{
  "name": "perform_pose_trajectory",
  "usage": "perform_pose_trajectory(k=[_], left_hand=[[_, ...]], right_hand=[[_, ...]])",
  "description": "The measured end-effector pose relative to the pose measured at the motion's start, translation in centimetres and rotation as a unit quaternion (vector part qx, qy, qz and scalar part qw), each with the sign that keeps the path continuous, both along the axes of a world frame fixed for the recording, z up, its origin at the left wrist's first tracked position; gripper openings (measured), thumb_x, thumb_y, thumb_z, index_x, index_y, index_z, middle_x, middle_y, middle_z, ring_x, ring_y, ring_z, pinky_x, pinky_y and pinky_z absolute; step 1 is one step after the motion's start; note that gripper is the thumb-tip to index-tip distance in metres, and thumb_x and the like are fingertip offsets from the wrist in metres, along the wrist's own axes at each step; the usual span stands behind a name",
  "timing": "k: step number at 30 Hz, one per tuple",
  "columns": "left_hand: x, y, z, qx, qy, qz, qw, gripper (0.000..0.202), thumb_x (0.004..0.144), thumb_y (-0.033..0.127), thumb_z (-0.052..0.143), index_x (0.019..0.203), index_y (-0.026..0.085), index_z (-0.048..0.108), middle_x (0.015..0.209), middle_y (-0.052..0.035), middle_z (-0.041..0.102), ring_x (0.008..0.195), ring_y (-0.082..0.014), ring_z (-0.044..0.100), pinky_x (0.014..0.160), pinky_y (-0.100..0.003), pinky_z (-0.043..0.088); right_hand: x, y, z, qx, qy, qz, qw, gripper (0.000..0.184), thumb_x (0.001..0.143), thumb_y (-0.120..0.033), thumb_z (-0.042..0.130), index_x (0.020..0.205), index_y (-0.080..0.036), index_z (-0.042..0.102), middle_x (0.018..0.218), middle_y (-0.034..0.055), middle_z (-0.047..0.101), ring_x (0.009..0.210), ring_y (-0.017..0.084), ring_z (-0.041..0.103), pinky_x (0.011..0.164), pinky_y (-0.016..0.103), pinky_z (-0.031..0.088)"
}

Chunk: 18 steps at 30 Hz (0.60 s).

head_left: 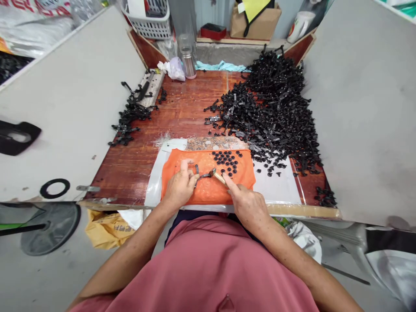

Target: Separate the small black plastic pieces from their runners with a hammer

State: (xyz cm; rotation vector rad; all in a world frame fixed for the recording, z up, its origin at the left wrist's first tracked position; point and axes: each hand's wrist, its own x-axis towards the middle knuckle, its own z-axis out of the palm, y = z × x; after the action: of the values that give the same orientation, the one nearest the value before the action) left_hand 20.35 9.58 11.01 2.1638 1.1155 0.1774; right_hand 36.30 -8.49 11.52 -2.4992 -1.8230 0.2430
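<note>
Rose-pink shirt cloth (pixel 208 264) fills six o'clock, nearest the camera. Over a bright orange cloth (pixel 175 197), the left hand (pixel 180 186) pinches a small black strip (pixel 204 176); the right hand (pixel 250 203) grips a wooden-handled, metal-headed tool (pixel 220 177), its head at the strip's end. From there, round black caps (pixel 224 163) lie at two o'clock. A white plastic sack (pixel 35 30) at ten o'clock bears cropped red lettering; a yellow sack's (pixel 105 232) print, at eight, is illegible.
</note>
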Motion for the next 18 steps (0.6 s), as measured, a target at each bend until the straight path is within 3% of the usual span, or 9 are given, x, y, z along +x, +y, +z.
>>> perform_pose_trajectory(k=[2,5,8,12,15,18], left_hand=[[0.1,0.1,-0.4,-0.047,-0.036,0.031,0.998,0.038,0.095,0.035,0.056,0.127,0.019,0.043,0.070,0.0049,0.064,0.061,-0.0169,0.062,0.063,-0.028,0.042],[0.5,0.4,-0.7,-0.030,0.015,0.033,0.999,0.029,0.093,0.044,0.060,0.110,0.021,0.053,0.068,0.0038,0.064,0.061,-0.0172,0.060,0.060,-0.028,0.037],[0.7,1.0,-0.2,0.011,0.086,0.011,0.996,0.028,0.092,0.047,0.061,0.104,0.022,0.060,0.070,0.0011,0.067,0.065,-0.0189,0.061,0.059,-0.029,0.034],[0.5,2.2,1.0,0.061,0.144,-0.030,0.987,0.035,0.096,0.053,0.052,0.100,0.023,0.069,0.085,-0.0047,0.075,0.079,-0.0231,0.067,0.062,-0.030,0.035],[0.3,3.1,1.5,0.096,0.167,-0.071,0.979,0.051,0.101,0.056,0.036,0.088,0.025,0.074,0.098,-0.0074,0.079,0.090,-0.0258,0.070,0.066,-0.031,0.037],[0.4,3.9,1.7,0.111,0.172,-0.102,0.973,0.043,0.099,0.052,0.044,0.087,0.028,0.078,0.100,-0.0043,0.081,0.092,-0.0250,0.070,0.070,-0.031,0.039]], right_hand=[[-0.3,-0.1,-0.3,0.001,-0.012,-0.002,1.000,0.072,0.100,-0.016,0.046,0.167,-0.031,0.025,0.091,0.0070,0.074,0.063,0.019,0.070,0.056,0.025,0.052],[-0.4,-0.4,-0.6,0.019,-0.001,0.003,1.000,0.063,0.104,-0.021,0.044,0.166,-0.028,0.031,0.090,0.0075,0.074,0.067,0.019,0.072,0.058,0.024,0.052],[0.2,-1.3,-0.5,0.062,0.061,-0.001,0.996,0.059,0.106,-0.023,0.043,0.164,-0.029,0.035,0.098,0.0074,0.077,0.077,0.020,0.074,0.068,0.027,0.057],[2.0,-3.8,0.0,0.153,0.151,-0.058,0.975,0.056,0.108,-0.026,0.040,0.163,-0.029,0.036,0.119,0.0088,0.077,0.097,0.021,0.075,0.084,0.030,0.059],[3.1,-5.8,-0.1,0.177,0.169,-0.104,0.964,0.053,0.108,-0.027,0.040,0.161,-0.026,0.041,0.126,0.0104,0.075,0.102,0.023,0.076,0.082,0.031,0.058],[3.2,-7.2,-0.9,0.148,0.169,-0.112,0.968,0.054,0.106,-0.025,0.043,0.160,-0.027,0.043,0.120,0.0095,0.077,0.096,0.023,0.077,0.078,0.031,0.058]])
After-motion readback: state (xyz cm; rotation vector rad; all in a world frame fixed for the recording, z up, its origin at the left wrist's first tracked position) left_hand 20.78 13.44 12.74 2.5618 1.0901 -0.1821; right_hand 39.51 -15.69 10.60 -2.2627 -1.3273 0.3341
